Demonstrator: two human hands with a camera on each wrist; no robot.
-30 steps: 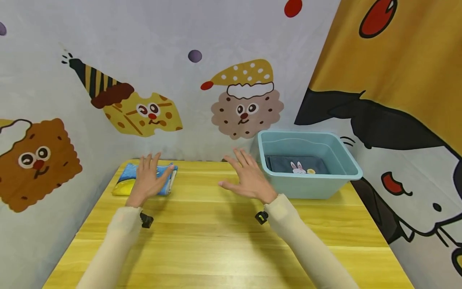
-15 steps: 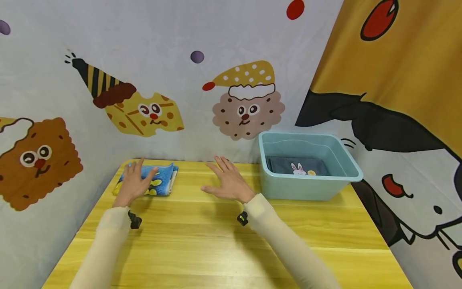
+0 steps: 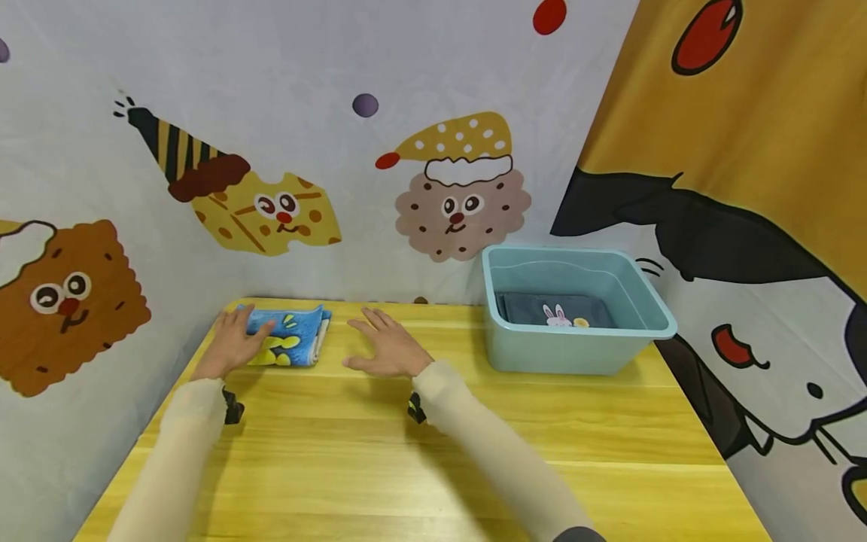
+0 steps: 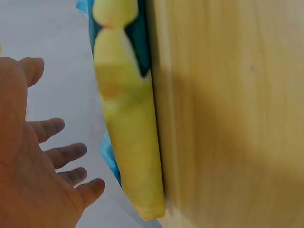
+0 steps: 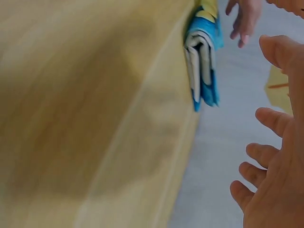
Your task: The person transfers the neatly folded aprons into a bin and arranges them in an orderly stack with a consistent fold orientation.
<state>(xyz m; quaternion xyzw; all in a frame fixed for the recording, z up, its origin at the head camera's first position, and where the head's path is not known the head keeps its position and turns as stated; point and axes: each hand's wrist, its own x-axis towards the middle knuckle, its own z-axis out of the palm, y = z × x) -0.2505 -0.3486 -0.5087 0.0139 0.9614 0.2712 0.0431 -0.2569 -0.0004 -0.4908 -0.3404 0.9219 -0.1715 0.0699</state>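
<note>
A folded blue and yellow cloth (image 3: 291, 339), perhaps a towel, lies at the table's back left. In the head view my left hand (image 3: 230, 345) hovers over its left end, fingers spread. The left wrist view shows a gap between that hand (image 4: 42, 171) and the cloth's yellow side (image 4: 133, 142). To the right of the cloth, my right hand (image 3: 389, 348) is held above the table with its fingers apart, holding nothing. From the right wrist view, the cloth's layered folded end (image 5: 202, 66) faces this hand (image 5: 280, 166).
A light blue plastic tub (image 3: 555, 350) stands at the back right of the wooden table (image 3: 352, 467). Inside it lies a dark grey folded cloth (image 3: 521, 309) with a rabbit picture. A printed fabric wall (image 3: 298, 75) rises behind the table's back edge.
Both hands have moved left and lower. The left hand has gone to the cloth's left end, and the right has left the tub's side and come near the cloth's right end.
</note>
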